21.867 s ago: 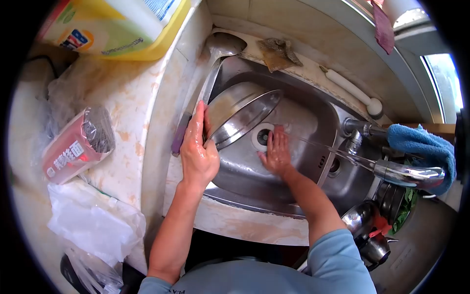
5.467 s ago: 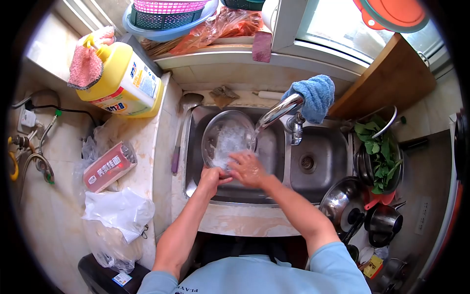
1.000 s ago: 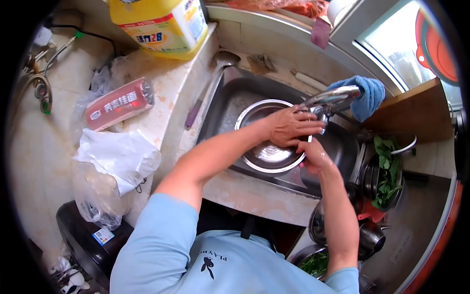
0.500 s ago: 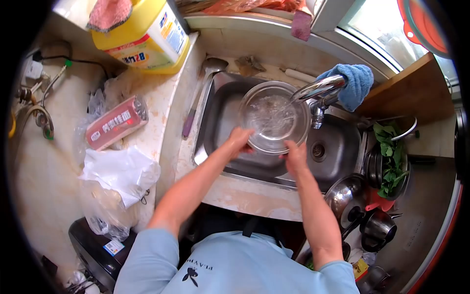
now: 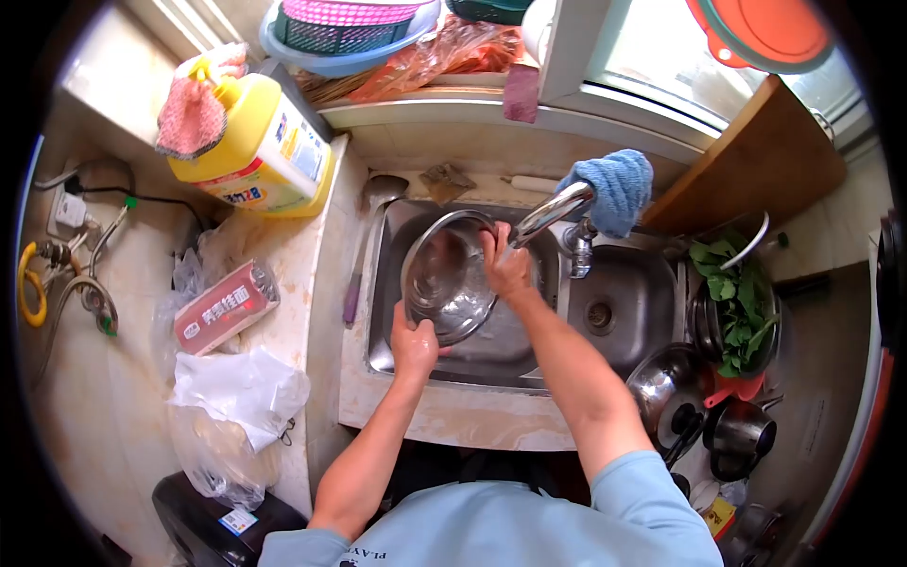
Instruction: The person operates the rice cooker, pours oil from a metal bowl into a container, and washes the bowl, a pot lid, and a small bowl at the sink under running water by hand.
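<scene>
A round, shiny steel bowl (image 5: 439, 274) is tilted over the left basin of the sink (image 5: 524, 354), its hollow facing up toward me. My left hand (image 5: 416, 345) is closed on its near left rim, with the thumb against the side. Gripping the far right rim is my right hand (image 5: 505, 263), close under the spout of the faucet (image 5: 557, 210). Some wet shine shows inside the bowl, but how much water it holds is unclear. A blue cloth (image 5: 614, 189) is draped on the faucet.
A ladle (image 5: 380, 194) lies left of the sink. Further left are a yellow jug (image 5: 255, 142), a pink noodle packet (image 5: 227, 307) and plastic bags (image 5: 241, 397). To the right stand leafy greens (image 5: 737, 302), a pot lid (image 5: 666, 387) and a wooden board (image 5: 756, 161).
The bowl has gone from nearly level under the running spout to tilted and further left. My right hand has moved up to its far rim; my left hand is lower on its near side.
</scene>
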